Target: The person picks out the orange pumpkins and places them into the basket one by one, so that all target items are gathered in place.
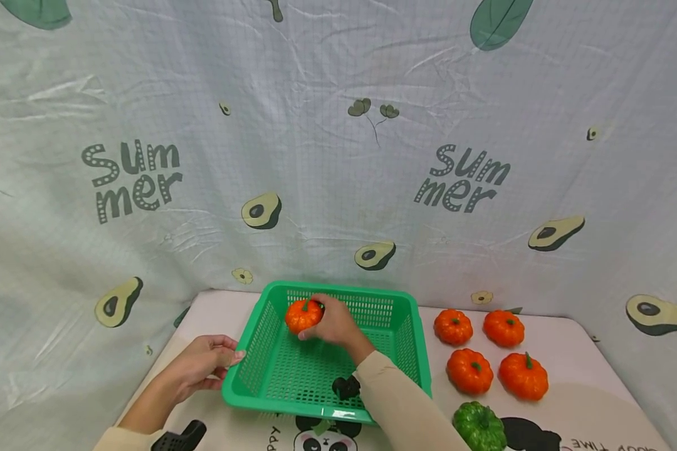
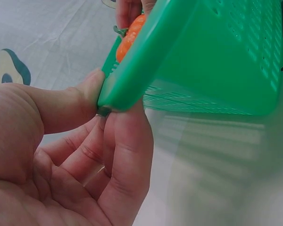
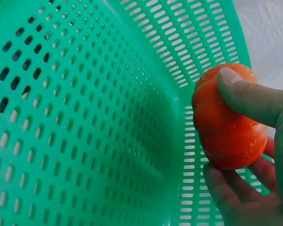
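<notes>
My right hand [image 1: 336,322] grips a small orange pumpkin [image 1: 303,317] with a green stem, inside the far left part of a green plastic basket [image 1: 327,414]. In the right wrist view, the thumb lies over the pumpkin [image 3: 228,120] and the fingers curl beneath it, near the perforated basket wall [image 3: 132,94]. My left hand [image 1: 203,363] pinches the basket's left rim; the left wrist view has its thumb on top of the rim [image 2: 146,61] and fingers under it. No other pumpkin shows inside the basket.
Right of the basket stand several orange pumpkins, among them a near right one [image 1: 523,377] and a far left one [image 1: 453,327]. A green pumpkin [image 1: 479,426] sits closer, by the right sleeve. Behind the table [image 1: 587,388] hangs a printed curtain [image 1: 327,156].
</notes>
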The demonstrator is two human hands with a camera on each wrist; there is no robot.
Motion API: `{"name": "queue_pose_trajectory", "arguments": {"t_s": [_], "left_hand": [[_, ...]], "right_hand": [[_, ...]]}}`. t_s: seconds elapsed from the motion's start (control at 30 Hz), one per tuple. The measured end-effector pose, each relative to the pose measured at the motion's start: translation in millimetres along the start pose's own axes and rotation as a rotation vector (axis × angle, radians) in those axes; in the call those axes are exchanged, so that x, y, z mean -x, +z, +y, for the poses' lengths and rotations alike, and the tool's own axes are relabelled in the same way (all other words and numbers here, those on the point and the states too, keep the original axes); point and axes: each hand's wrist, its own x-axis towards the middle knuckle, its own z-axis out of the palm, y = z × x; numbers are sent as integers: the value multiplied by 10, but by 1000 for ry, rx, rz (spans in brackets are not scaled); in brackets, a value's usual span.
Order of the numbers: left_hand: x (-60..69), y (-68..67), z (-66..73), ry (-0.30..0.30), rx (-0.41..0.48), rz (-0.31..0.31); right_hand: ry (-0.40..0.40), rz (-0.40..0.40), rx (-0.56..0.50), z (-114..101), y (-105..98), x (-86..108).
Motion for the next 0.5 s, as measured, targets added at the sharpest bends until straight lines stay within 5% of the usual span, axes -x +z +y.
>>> {"name": "queue_pose_trajectory", "arguments": {"t_s": [0.5], "left_hand": [[0, 0, -1, 3, 14, -7]], "right_hand": [[6, -37, 36, 29, 58, -27]]}}
